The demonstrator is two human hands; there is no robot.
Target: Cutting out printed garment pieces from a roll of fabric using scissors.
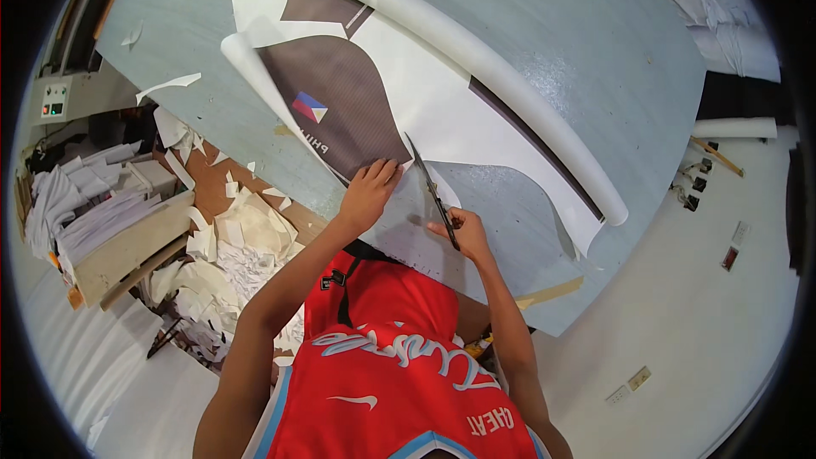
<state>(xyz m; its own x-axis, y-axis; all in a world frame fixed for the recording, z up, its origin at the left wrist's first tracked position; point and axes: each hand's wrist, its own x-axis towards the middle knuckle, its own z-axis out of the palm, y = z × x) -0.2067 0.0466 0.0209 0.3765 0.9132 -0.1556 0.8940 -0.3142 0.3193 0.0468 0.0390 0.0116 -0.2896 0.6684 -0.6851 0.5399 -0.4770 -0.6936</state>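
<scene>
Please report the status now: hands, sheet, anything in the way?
Left hand on printed sheet. Right hand holding scissors at sheet's edge. Rolled paper along far side, away from scissors.

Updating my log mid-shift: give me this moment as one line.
left hand: on near corner of dark panel | right hand: holding scissors beside panel | white roll: lying on blue-grey table

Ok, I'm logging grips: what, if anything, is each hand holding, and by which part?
The right hand holds scissors by the handles. The left hand lies on the dark printed piece; whether it grips is unclear.
</scene>
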